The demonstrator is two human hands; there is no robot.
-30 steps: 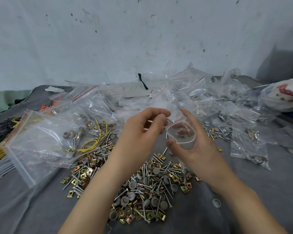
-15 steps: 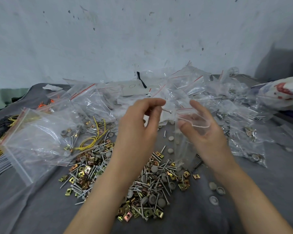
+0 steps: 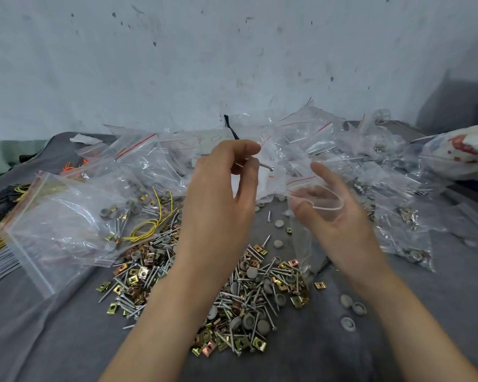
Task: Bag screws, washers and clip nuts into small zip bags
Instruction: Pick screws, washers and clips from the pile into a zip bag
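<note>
Head view: nearest, a loose heap of silver screws, grey washers and brassy clip nuts (image 3: 246, 285) is spread on grey cloth (image 3: 53, 340). Above, a thin silver screw (image 3: 264, 166) is pinched by the left hand (image 3: 218, 194), axis nearly level, head aimed right at the small clear zip bag (image 3: 302, 235), held open-mouthed in the curled fingers of the right hand (image 3: 342, 230). The bag's contents cannot be made out.
</note>
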